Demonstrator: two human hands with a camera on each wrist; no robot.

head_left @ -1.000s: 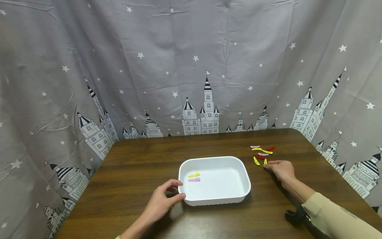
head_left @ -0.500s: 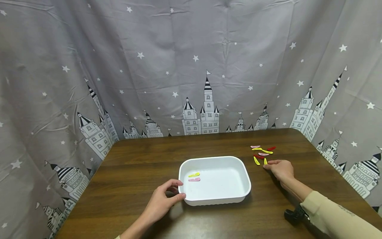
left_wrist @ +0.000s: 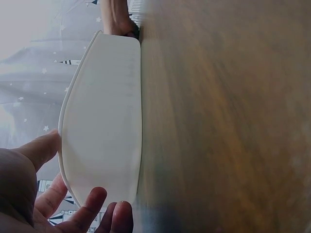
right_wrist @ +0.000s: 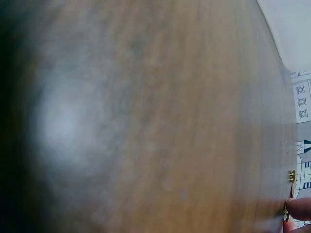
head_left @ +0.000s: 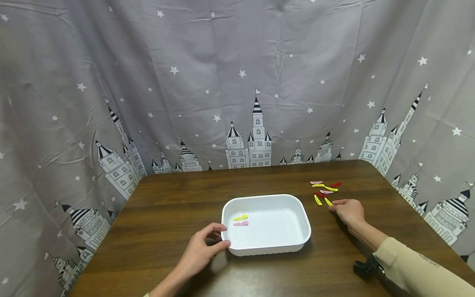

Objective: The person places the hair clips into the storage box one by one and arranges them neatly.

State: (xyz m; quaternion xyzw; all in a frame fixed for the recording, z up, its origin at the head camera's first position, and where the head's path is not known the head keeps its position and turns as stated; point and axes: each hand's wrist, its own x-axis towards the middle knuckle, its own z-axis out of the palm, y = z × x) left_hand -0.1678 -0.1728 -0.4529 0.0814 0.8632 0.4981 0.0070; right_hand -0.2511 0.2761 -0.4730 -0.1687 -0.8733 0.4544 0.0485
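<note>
One white tray (head_left: 272,231), low middle, has one yellow clip (head_left: 240,217) and one pink clip (head_left: 241,223). The left hand (head_left: 202,246) holds its left edge. Middle right, the right hand (head_left: 349,211) pinches another yellow clip (head_left: 328,201) near two pink clips (head_left: 326,192), two red clips (head_left: 335,185) and about three bunched yellow clips (head_left: 318,200). The right wrist view cuts that hand off.

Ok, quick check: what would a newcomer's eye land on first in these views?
Probably the bright white tray near the middle of the dark wooden table, its left rim held by the left hand. Next, the colorful hair clips to the tray's right, where the right hand pinches a yellow clip. Behind everything hangs a gray curtain printed with stars and castles.
</note>
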